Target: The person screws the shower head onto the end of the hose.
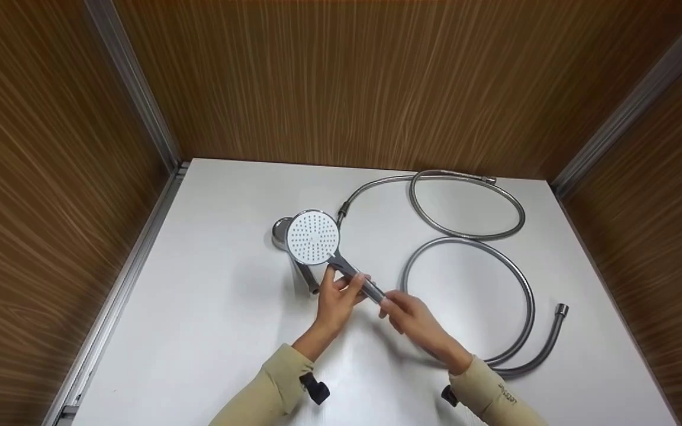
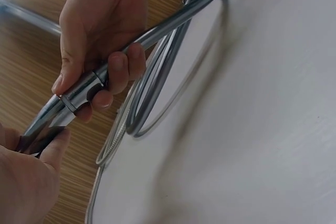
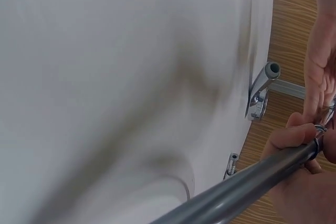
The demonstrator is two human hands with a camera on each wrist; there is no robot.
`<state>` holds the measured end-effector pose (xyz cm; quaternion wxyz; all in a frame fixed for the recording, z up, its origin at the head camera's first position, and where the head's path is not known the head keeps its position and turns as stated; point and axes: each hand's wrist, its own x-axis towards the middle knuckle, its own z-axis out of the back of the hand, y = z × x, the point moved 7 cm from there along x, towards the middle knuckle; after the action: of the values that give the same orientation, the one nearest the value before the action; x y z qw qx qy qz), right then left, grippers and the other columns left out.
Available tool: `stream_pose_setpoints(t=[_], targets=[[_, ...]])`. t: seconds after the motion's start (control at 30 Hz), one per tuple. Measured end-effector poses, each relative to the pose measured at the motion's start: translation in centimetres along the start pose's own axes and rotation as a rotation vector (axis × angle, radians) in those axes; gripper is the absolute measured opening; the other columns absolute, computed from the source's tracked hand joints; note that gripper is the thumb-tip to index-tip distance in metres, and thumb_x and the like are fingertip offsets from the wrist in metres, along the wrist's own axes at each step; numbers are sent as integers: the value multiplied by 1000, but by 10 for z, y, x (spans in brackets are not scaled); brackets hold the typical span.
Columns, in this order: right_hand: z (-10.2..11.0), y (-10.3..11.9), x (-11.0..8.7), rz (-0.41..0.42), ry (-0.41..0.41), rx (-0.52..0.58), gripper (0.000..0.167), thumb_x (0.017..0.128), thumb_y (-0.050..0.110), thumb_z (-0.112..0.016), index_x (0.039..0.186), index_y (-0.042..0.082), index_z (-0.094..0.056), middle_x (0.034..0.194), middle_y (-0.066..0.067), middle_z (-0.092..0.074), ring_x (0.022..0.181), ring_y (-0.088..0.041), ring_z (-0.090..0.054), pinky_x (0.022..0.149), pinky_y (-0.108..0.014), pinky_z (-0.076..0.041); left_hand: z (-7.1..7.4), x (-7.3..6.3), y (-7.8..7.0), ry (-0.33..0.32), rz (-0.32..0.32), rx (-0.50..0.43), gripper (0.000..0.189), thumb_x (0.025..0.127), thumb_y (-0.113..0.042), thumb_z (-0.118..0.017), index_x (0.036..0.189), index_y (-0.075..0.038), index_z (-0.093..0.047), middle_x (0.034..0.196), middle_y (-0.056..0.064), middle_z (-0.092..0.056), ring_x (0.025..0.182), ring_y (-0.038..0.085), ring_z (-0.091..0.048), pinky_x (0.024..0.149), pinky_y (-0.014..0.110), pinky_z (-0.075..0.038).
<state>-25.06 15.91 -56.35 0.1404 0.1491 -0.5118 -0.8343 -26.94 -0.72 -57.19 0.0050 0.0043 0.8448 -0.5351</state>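
Note:
A hand shower with a round white spray face (image 1: 313,236) is held above the table, its chrome handle (image 1: 370,290) slanting down to the right. My left hand (image 1: 336,302) grips this handle below the head. At the handle's lower end my right hand (image 1: 415,319) pinches the collar (image 2: 81,90) of a thick grey hose (image 1: 530,307). In the left wrist view, collar and handle meet in line; how far they are threaded cannot be told. From my right hand the hose loops over the table, its other end fitting (image 1: 562,309) lying at the right.
A second hand shower (image 1: 280,232) lies on the white table (image 1: 199,266), partly behind the held one; its handle end (image 3: 272,70) is bare. A thinner metal hose (image 1: 521,216) lies coiled at the back right. Wood-grain panels (image 1: 317,77) enclose the back and sides.

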Motion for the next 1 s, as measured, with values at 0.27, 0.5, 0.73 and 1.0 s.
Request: stream_pose_setpoints(t=[0.27,0.5,0.73,1.0], targets=[[1,-1,-1,-13,-60,78,32,99,17,-74,122,0,-57,92,-7,-72,64,-6,-54,57,-17,-43,0,1,-1,-9,-3,3,42,104,-2,-63,139,6,-40,116,36,-71,106,34,-77,95,43,-64],[2,2,-2,30,-59,25,19,104,19,-67,114,3,-62,92,-13,-73,65,-6,-54,58,-18,-44,-1,2,-3,-1,-5,-5,38,104,-2,-64,136,5,-43,111,33,-73,99,27,-78,94,44,-65],[0,2,-1,6,-10,-26,34,110,31,-57,113,-1,-69,74,-3,-57,61,-6,-50,54,-19,-41,0,1,-1,0,11,30,44,104,-4,-64,142,2,-42,112,29,-74,100,27,-78,94,42,-65],[0,0,-2,11,-79,-1,32,99,22,-76,121,4,-62,98,-9,-75,83,-9,-63,71,-19,-49,-1,1,-3,13,-7,19,39,104,-4,-64,137,4,-43,112,31,-74,101,29,-78,94,43,-65]])
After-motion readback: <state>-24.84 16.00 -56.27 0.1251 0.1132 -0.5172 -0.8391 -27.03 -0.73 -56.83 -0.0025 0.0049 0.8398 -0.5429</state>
